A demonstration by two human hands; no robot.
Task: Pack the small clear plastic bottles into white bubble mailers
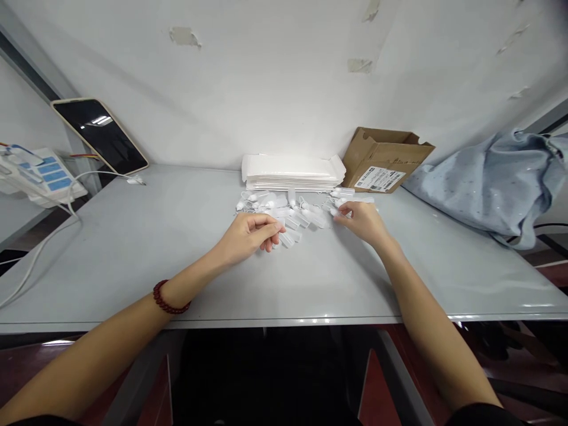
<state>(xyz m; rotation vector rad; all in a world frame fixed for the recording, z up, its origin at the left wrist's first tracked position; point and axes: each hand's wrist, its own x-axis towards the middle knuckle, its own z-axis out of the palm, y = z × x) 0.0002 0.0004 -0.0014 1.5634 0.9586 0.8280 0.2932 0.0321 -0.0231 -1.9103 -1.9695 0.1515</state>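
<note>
Several small clear plastic pieces with white ends and thin loops [315,216] lie loosely piled in the middle of the table. My left hand [251,235] is at the pile's front left edge, thumb and fingers pressed together; what they hold, if anything, is too small to make out. At the right end of the pile, my right hand [361,221] pinches with thumb and forefinger, a small whitish bit showing at the fingertips. Whether that bit is one of the plastic pieces I cannot tell. Behind the pile lies a stack of flat white cartons [293,168].
An open brown cardboard box [386,154] stands by the wall, right of the stack. A pale blue cloth bag [492,183] rests at the far right. On the left are a leaning phone [102,133], a power strip [48,174] and a white cable [35,257].
</note>
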